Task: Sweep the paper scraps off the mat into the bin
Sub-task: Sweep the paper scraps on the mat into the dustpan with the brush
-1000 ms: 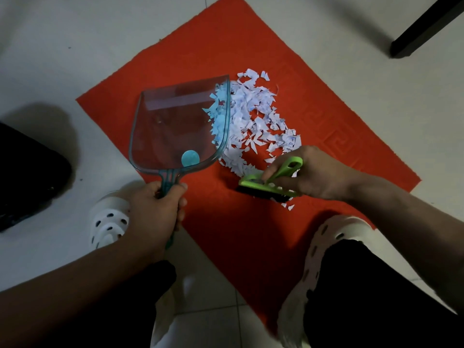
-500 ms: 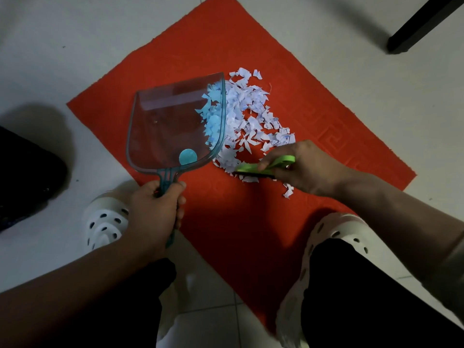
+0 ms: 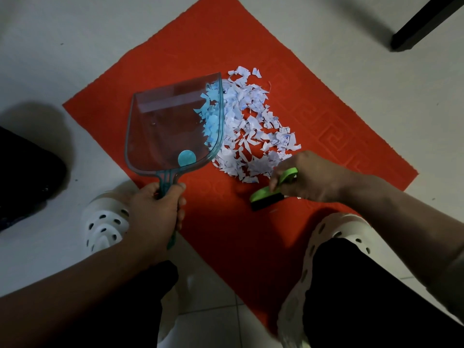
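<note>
Two hands busy, nearest first: left hand (image 3: 158, 209) wraps the teal handle of the clear plastic dustpan (image 3: 173, 126), right hand (image 3: 308, 179) grips the green brush (image 3: 270, 194), black bristles down on the mat (image 3: 226, 234). Beyond them, paper scraps (image 3: 251, 131) sit heaped mid-mat, a few already at the pan's lip. Risk – light, jagged scraps could flick past the rim if the stroke's fast, or snag on the mat's fuzzy embossed pile. No bin in view – can't say where it is.
</note>
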Action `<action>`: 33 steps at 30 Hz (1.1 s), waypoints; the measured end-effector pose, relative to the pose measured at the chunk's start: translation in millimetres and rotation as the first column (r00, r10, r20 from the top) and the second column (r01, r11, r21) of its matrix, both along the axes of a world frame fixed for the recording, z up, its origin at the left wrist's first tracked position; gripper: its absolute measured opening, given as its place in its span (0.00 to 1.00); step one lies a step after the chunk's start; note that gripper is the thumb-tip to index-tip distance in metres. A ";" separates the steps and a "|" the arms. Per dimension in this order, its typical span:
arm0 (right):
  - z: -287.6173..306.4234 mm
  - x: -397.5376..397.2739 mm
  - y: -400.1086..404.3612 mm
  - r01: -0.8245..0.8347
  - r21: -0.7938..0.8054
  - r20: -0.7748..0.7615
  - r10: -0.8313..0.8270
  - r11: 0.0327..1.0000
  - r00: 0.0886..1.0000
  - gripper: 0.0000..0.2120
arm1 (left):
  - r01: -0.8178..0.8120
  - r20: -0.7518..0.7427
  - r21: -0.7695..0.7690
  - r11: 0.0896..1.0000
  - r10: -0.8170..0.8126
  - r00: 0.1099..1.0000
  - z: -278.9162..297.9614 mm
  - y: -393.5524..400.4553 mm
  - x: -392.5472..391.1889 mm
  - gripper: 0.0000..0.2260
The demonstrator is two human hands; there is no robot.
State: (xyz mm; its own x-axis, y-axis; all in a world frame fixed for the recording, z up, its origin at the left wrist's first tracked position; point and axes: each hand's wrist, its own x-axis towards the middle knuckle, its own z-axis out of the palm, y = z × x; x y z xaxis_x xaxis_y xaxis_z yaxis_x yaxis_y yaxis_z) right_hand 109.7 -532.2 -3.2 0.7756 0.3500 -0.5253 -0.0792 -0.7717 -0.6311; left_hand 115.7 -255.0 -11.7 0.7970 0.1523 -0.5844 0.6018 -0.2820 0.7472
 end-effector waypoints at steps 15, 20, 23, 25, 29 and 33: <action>7.5 -5.4 -1.3 -0.003 -0.022 -0.125 0.001 1.000 0.992 0.06 | -0.008 -0.012 0.014 1.000 0.008 1.000 0.1 0.3 0.5 0.09; 7.5 -2.4 -6.5 0.047 0.043 0.142 -0.052 0.998 0.988 0.09 | 0.020 -0.008 0.024 1.000 -0.019 1.000 1.0 2.2 0.1 0.09; 11.6 -5.1 -10.9 0.089 0.079 0.127 -0.098 0.993 0.987 0.09 | 0.017 -0.002 0.023 1.000 -0.017 1.000 1.8 1.9 0.9 0.09; 11.7 -9.1 -11.2 0.065 0.043 0.041 -0.066 0.997 0.997 0.07 | 0.017 0.004 0.018 1.000 -0.017 1.000 2.2 1.9 0.8 0.09; 3.9 -11.3 -8.1 0.054 -0.013 -0.020 -0.055 0.998 0.998 0.06 | 0.023 0.004 0.016 1.000 -0.024 1.000 0.9 2.7 -0.6 0.09; 0.9 3.2 -10.2 0.051 -0.016 0.141 -0.048 0.999 0.989 0.08 | 0.023 0.004 0.024 0.999 -0.023 1.000 -0.5 3.0 -0.8 0.09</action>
State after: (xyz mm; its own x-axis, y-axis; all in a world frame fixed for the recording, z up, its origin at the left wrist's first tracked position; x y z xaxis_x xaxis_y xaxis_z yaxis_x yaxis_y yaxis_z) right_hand 112.9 -542.4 -2.2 0.8584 0.3000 -0.4161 -0.0291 -0.7814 -0.6233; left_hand 114.9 -251.9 -12.2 0.8030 0.1480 -0.5772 0.5917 -0.3132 0.7428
